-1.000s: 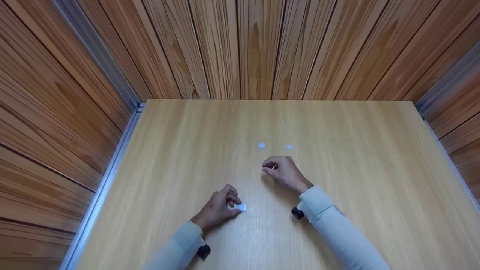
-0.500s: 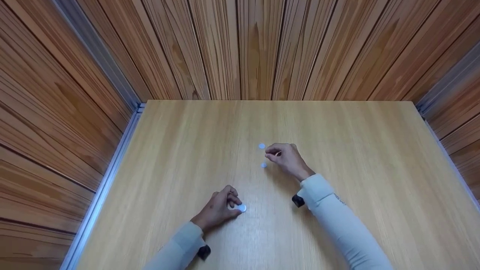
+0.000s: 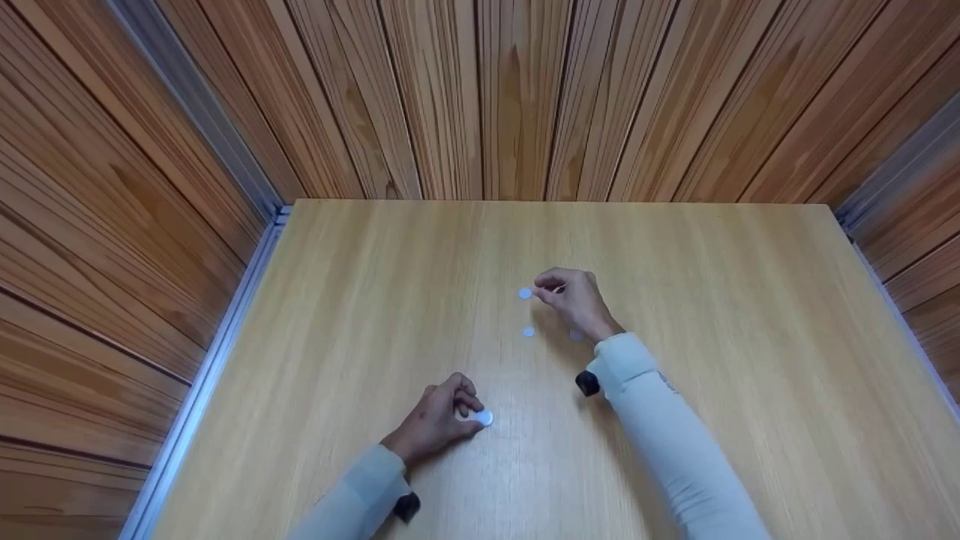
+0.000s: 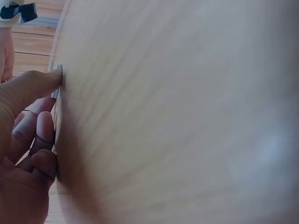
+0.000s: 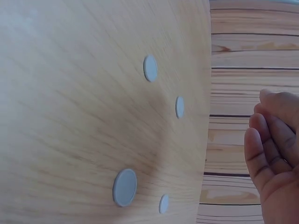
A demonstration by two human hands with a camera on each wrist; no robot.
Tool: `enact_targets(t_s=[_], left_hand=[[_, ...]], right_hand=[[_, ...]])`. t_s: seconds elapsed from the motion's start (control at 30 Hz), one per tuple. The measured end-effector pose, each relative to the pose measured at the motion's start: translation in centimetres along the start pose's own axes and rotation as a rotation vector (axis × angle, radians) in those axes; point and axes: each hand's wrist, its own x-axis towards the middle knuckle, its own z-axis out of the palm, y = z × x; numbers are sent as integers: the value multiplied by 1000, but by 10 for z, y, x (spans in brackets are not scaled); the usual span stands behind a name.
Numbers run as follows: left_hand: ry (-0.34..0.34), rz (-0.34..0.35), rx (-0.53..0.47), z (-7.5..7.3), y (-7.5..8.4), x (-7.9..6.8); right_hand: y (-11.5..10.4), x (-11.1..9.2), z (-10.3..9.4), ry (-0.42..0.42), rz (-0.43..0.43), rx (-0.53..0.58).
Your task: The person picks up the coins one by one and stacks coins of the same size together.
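At the near middle of the table, my left hand (image 3: 435, 416) pinches a white round disc (image 3: 484, 417) between thumb and fingers. Seen edge-on in the left wrist view, the held piece (image 4: 54, 94) looks layered, like a small stack. My right hand (image 3: 576, 300) is farther forward, fingers curled and tips together, beside a far white disc (image 3: 525, 293). Nothing shows between those fingers. Nearer lie a second disc (image 3: 529, 331) and a third (image 3: 576, 334), the latter by the right wrist. A further disc is hidden from the head view; the right wrist view shows several discs (image 5: 124, 187) lying flat.
The wooden table (image 3: 375, 285) is bounded by plank walls (image 3: 510, 97) at the back and both sides. A metal rail (image 3: 217, 360) runs along the left edge. Each wrist carries a small black camera (image 3: 587, 383).
My right hand has moved away from me, uncovering the two nearer discs and covering the far right one. My left hand stays still with its disc.
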Motion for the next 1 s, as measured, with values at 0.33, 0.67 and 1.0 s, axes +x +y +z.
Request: enact_targets(t_s=[0.33,0.67,1.0], left_hand=[[-26,-58,-26,0,1,1],[-7,-14,0,-3,1,-1],[-1,-32,8,-1,2,-1]], right_hand=[[12,11,6,18,59,17],[21,16,22,-18,121,27],[29,21,27,-28,163,32]])
